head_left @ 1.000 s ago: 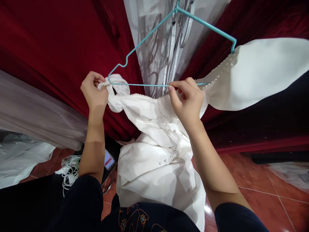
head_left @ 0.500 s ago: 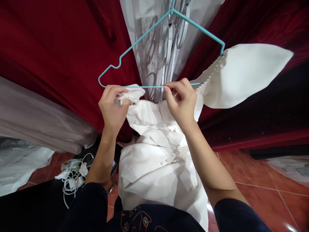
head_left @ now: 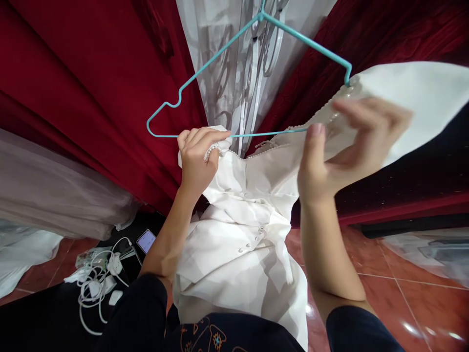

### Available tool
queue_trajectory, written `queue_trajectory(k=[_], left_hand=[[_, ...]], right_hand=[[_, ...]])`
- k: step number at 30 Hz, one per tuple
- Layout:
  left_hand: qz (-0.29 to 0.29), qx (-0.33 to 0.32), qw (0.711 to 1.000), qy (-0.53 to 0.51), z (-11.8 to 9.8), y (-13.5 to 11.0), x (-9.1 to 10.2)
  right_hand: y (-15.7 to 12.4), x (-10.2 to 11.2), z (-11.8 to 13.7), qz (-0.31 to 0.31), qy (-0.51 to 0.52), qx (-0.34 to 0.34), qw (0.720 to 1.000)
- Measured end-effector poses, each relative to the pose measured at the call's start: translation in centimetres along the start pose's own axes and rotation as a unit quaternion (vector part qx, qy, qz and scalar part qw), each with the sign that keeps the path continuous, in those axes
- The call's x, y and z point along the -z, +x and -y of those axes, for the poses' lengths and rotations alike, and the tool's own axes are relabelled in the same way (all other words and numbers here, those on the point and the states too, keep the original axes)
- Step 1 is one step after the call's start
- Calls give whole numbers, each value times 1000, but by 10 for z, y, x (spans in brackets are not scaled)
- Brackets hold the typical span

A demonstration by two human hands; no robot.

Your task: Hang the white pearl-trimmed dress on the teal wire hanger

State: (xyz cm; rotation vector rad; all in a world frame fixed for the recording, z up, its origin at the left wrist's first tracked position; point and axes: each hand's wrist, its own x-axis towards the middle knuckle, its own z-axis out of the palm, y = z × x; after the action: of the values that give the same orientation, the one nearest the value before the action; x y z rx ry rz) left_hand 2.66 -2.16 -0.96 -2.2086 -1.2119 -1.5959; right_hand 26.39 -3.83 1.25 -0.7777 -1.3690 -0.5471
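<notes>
A white dress (head_left: pixel 234 264) with pearl trim along its neckline hangs down in front of me. Its right-side puffed sleeve (head_left: pixel 417 93) is over one end of a turquoise hanger (head_left: pixel 216 56); the hanger's other end is bare. My left hand (head_left: pixel 200 159) is closed on the dress's left-side pearl-edged shoulder part, with its fingers over the hanger's bottom bar. Slightly blurred, my right hand (head_left: pixel 351 146) has its thumb and fingers spread, in front of the right-side sleeve and near the end of the bar. Whether it touches the cloth is unclear.
Dark red curtains (head_left: pixel 91 73) flank a pale curtain with white metal scrollwork (head_left: pixel 252 73). At lower left, white cables (head_left: pixel 98 288) and a lit phone (head_left: pixel 146 240) lie on a black surface. Red floor tiles (head_left: pixel 381 264) show at right; pale tulle hangs at left.
My right hand has let go of the hanger's bar and moved right to the sleeve, opening. My left hand has moved right along the bar, closing on the dress's shoulder part.
</notes>
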Motion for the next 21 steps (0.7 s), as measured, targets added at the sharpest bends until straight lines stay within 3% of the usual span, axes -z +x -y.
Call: queue_trajectory(k=[3, 6, 9, 15, 21], left_hand=[[6, 4, 1000, 23, 0, 0, 3], [3, 11, 999, 44, 0, 2, 8], [5, 17, 999, 50, 1, 4, 12], [31, 24, 999, 33, -2, 8, 12], [52, 35, 997, 53, -9, 11, 19]], right_hand=[[17, 5, -25, 30, -88, 34, 995], [24, 3, -41, 61, -41, 12, 997], [31, 4, -51, 16, -10, -24, 1000], [44, 11, -88, -7, -117, -58, 991], [43, -4, -109, -14, -129, -70, 989]])
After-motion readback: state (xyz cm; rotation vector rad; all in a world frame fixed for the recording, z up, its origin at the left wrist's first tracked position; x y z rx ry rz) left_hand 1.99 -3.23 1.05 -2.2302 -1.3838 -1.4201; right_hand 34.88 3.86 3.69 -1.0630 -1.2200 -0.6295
